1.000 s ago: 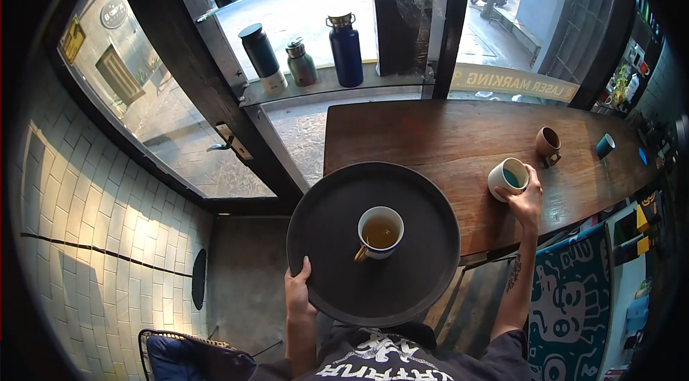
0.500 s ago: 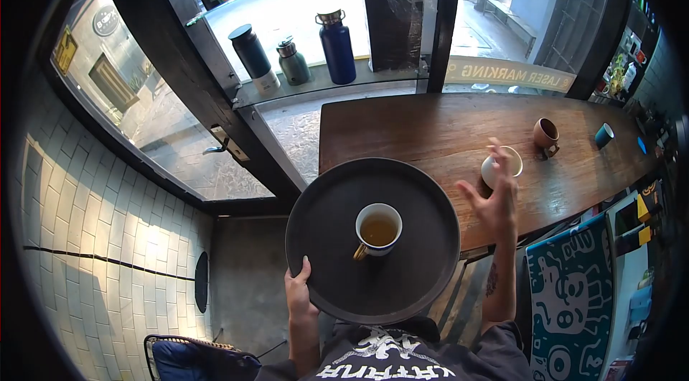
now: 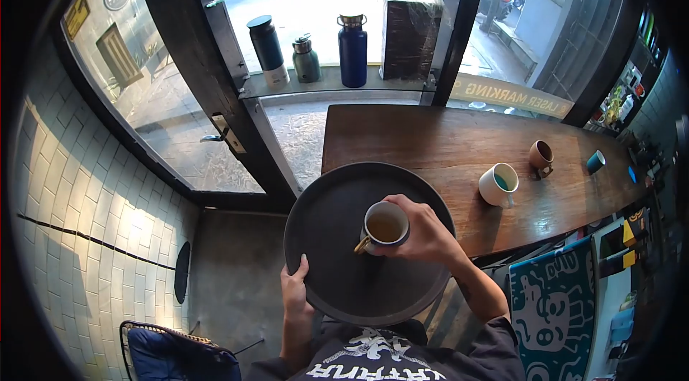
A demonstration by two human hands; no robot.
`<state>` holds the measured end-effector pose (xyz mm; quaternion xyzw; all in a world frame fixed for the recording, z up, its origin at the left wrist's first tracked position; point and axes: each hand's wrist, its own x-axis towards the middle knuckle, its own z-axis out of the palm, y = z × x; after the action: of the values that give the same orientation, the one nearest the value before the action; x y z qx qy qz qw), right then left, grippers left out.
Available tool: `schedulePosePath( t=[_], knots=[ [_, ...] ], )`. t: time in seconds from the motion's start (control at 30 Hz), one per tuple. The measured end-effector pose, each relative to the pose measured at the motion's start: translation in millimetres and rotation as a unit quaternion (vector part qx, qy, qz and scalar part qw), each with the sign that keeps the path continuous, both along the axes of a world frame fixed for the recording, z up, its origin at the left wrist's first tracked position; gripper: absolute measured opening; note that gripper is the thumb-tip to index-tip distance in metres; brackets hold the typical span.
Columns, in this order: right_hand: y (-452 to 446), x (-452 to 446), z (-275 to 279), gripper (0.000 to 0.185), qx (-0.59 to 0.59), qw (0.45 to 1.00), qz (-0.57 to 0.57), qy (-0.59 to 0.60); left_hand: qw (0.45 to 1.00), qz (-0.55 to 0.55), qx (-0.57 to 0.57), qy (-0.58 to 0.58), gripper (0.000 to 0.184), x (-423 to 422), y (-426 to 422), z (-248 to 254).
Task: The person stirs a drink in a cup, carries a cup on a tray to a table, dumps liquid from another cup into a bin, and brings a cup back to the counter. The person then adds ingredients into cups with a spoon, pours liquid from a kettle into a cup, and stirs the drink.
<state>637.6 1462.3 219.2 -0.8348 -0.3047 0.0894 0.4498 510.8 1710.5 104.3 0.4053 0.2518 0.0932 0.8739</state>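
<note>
Black tray (image 3: 334, 237), lower centre: the left hand (image 3: 295, 293), fingers curled, grips its left rim, a one-sided hold that could let it tilt. Over its middle, the right hand's (image 3: 425, 236) fingers grip the cup (image 3: 386, 226), which could slop if jerked. Centre right, on the desk (image 3: 391, 135), a white mug (image 3: 494, 187) could block a rightward swing; beyond, brown mug (image 3: 540, 155), blue cup (image 3: 596, 162) and, upper centre, bottles (image 3: 352, 52).

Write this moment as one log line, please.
left hand: gripping dark tray | right hand: around gold-handled cup over tray, lift unclear | wooden table: white mug, brown mug, teal cup
</note>
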Motion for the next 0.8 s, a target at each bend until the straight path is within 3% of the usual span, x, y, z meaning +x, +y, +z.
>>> schedulePosePath(
  t=[0.2, 0.27, 0.47, 0.8],
  knots=[
    [-22, 29, 17, 0.072, 0.054, 0.986, -0.146, -0.054, 0.999, 0.018, -0.006, 0.026, 0.026, 2, 2, -4],
    [-39, 49, 16, 0.073, 0.038, 0.966, -0.237, -0.094, 0.999, 0.015, -0.002, 0.028, 0.026, 1, 1, -6],
    [-80, 95, 1, 0.072, -0.045, 0.921, -0.365, -0.131, 1.000, 0.013, 0.001, 0.029, 0.026, 3, 3, -8],
    [-91, 113, -31, 0.079, -0.030, 0.924, -0.374, -0.077, 0.999, 0.024, 0.015, 0.041, 0.029, 2, 3, -7]
  ],
)
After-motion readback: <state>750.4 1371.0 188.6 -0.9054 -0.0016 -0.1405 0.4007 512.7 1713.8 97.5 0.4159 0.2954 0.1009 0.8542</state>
